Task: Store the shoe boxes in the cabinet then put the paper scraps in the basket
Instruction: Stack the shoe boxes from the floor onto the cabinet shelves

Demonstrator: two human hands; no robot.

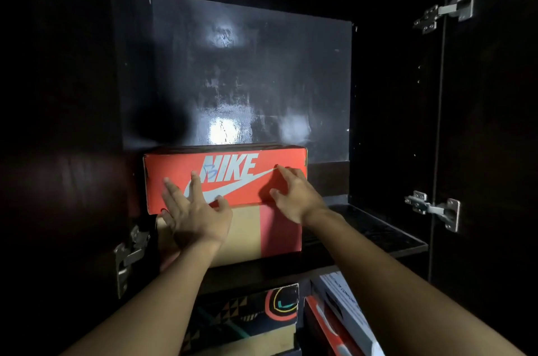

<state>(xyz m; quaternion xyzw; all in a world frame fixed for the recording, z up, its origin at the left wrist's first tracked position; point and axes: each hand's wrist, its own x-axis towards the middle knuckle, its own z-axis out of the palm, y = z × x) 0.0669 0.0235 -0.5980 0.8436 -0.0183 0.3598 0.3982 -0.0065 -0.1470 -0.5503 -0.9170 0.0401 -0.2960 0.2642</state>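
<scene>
An orange Nike shoe box (247, 163) lies on top of a tan and pink shoe box (256, 233) on the dark cabinet shelf (378, 236). My left hand (192, 213) is flat against the front of the orange box at its lower left, fingers spread. My right hand (294, 195) presses on the box's right front with fingers apart. Neither hand grips anything. No paper scraps or basket are in view.
The cabinet's glossy dark back wall (250, 70) rises behind the boxes. Metal hinges (436, 210) sit on the open right door and on the left side (128, 253). Below the shelf, a patterned box (256, 315) and a white and orange box (343, 315) are stored.
</scene>
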